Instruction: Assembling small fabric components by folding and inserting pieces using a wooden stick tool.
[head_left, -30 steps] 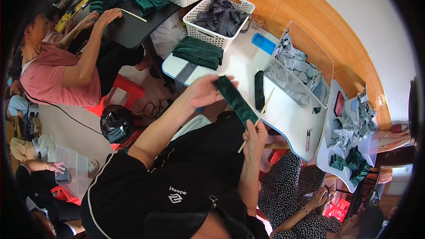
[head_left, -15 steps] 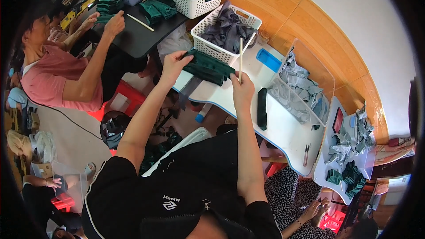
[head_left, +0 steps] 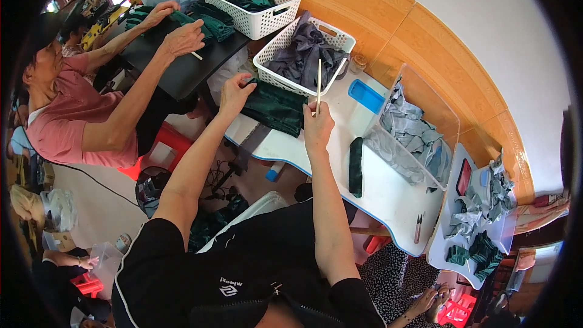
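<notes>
A dark green velvety fabric piece [head_left: 274,108] stretches between my two hands above the white table. Its left upper corner is pinched by the thumb and fingers of my left hand [head_left: 233,96]. Gripping the right edge, my right hand [head_left: 319,126] also holds a thin pale stick [head_left: 319,79], which points upward. A narrow dark green strip [head_left: 356,167] lies on the table to the right of that hand. Just beyond the fabric stands a white perforated basket [head_left: 267,75] heaped with dark grey cloth [head_left: 306,54].
A blue tray [head_left: 367,95] and a clear bin [head_left: 446,176] of grey cloth sit on the table. Small snips [head_left: 418,228] lie near its front edge. At left, a co-worker in pink handles green fabric at a black table [head_left: 159,76]. Another white basket [head_left: 258,23] stands behind.
The fabric between my hands now hangs flatter and broader, where it was more folded. The co-worker's hands have moved right, over the green pile. The view has shifted slightly.
</notes>
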Demonstrator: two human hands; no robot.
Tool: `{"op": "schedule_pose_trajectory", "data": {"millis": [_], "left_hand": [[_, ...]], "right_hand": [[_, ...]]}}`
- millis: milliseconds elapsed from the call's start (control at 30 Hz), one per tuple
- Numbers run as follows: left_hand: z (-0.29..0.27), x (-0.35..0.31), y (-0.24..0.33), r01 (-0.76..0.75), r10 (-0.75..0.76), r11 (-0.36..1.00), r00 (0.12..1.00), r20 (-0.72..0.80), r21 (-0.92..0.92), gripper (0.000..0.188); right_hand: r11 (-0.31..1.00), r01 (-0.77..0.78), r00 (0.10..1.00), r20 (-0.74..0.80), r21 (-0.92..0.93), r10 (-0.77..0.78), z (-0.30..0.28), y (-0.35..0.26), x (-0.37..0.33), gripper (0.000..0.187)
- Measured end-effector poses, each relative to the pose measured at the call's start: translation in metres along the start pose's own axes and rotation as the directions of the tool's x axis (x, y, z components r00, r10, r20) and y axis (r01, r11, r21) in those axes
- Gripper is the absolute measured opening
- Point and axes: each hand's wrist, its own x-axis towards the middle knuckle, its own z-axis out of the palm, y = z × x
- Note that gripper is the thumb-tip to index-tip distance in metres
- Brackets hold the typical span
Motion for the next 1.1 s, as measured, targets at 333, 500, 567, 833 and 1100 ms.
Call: {"op": "schedule_pose_trajectory", "data": {"millis": [333,500,567,833,1100], "left_hand": [[0.051,-0.017,0.003,-0.042,0.037,0.993,0.998,0.047,0.11,0.041],[0.061,-0.09,0.002,-0.064,0.052,0.99,0.994,0.1,0.122,0.042],[0.102,-0.141,0.019,-0.085,0.069,0.99,0.988,0.14,0.111,0.042],[0.252,-0.329,0.005,0.5,-0.305,0.854,0.704,0.642,-0.143,0.049],[0.32,-0.354,0.046,0.867,-0.421,0.176,0.495,0.76,-0.467,0.037]], "right_hand": [[0.999,-0.03,0.999,-0.04,0.02,0.031,-0.07,0.004,-0.024,0.025],[0.971,0.063,0.995,-0.062,-0.23,-0.079,-0.216,0.045,-0.086,0.035],[0.916,-0.009,0.992,-0.121,-0.4,-0.043,-0.264,0.107,-0.124,0.038],[0.905,-0.176,0.983,-0.016,-0.387,0.184,-0.304,0.144,-0.206,0.039],[0.94,-0.308,0.95,0.011,-0.147,0.312,-0.361,0.042,-0.313,0.036]]}}
